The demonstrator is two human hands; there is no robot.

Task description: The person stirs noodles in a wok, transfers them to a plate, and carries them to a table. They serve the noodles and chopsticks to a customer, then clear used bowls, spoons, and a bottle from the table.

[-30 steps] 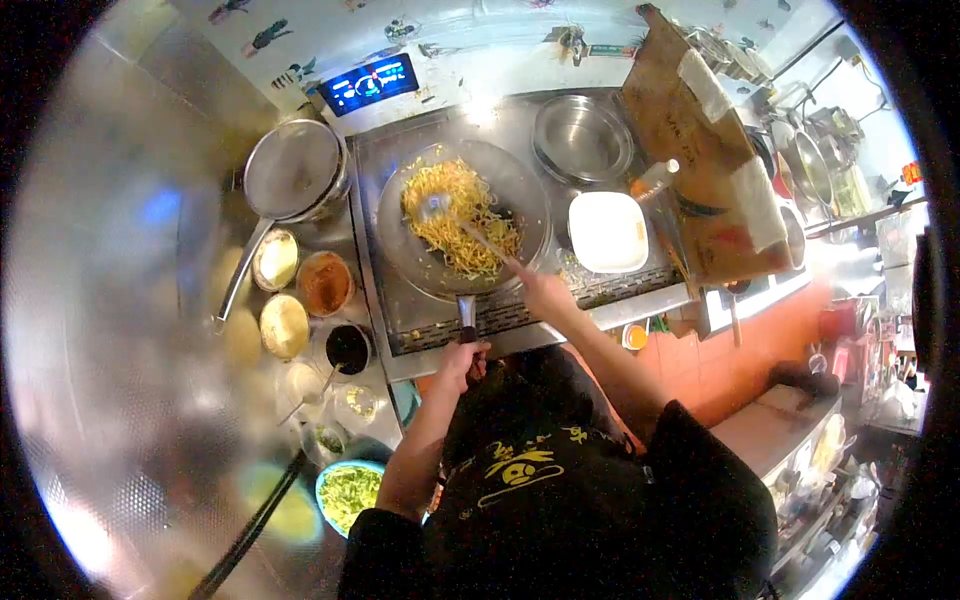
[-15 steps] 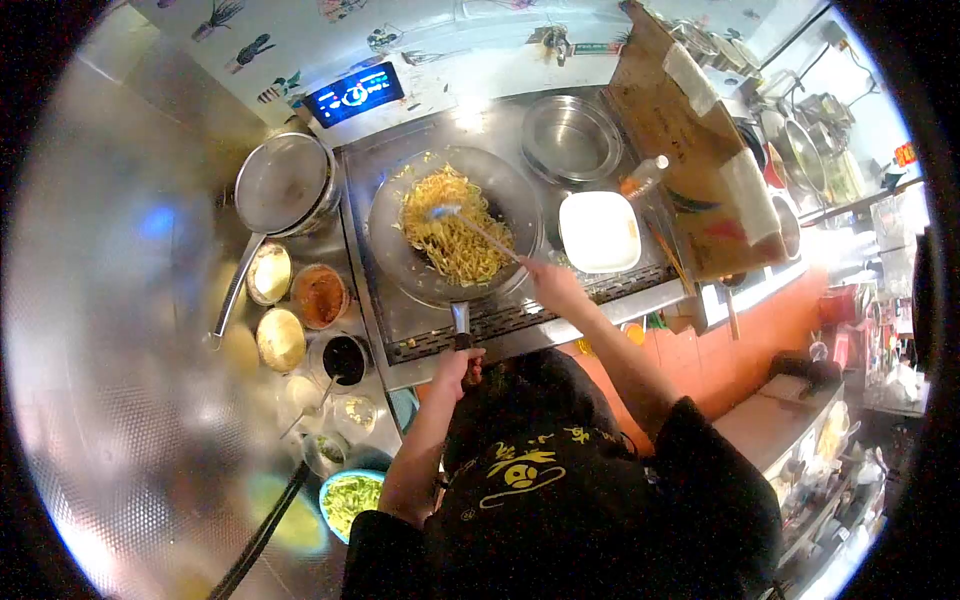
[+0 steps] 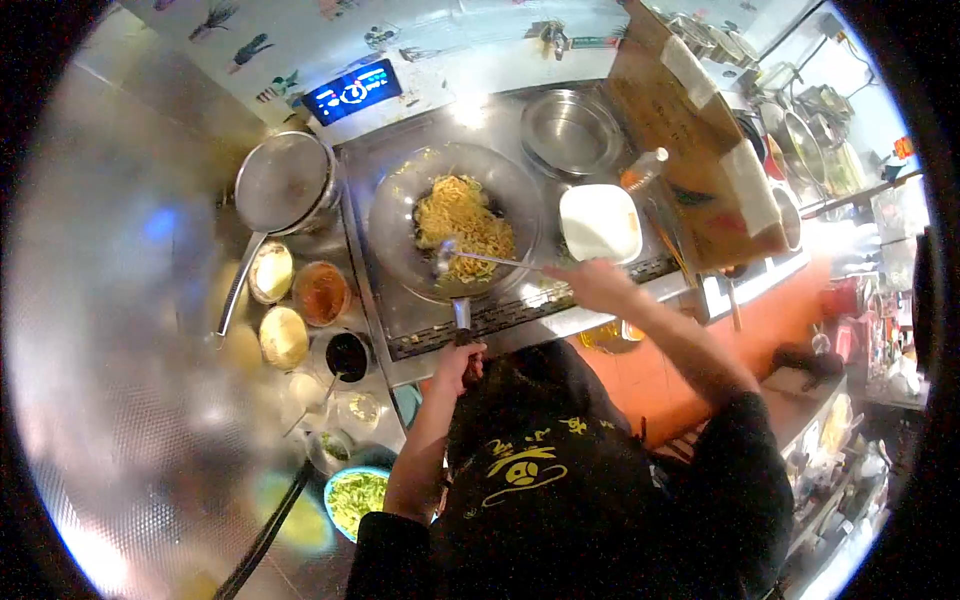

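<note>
A wide metal wok (image 3: 395, 230) sits on the steel stove, with noodles (image 3: 465, 225) and bits of greens heaped in its middle and right side. My left hand (image 3: 461, 368) is wrapped round the dark end of the wok handle (image 3: 461, 318), at the near side. From the right, my right hand (image 3: 597, 284) grips the end of a long-handled ladle (image 3: 500, 261). The ladle's head lies in the wok at the lower left of the noodles. A white square dish (image 3: 601, 223) stands just beyond my right hand.
A strainer (image 3: 284, 180) rests over a pot at the left. Below it stand tubs of seasonings, including a red-brown one (image 3: 322, 293), and a bowl of shredded greens (image 3: 357, 498). A metal pan (image 3: 571, 132), a bottle (image 3: 645, 168) and a cardboard sheet (image 3: 690, 150) are at the right.
My right hand has moved right and slightly nearer to me. The ladle's head has come down from the noodles' upper part to their lower left, and the noodles have shifted. My left hand keeps its place.
</note>
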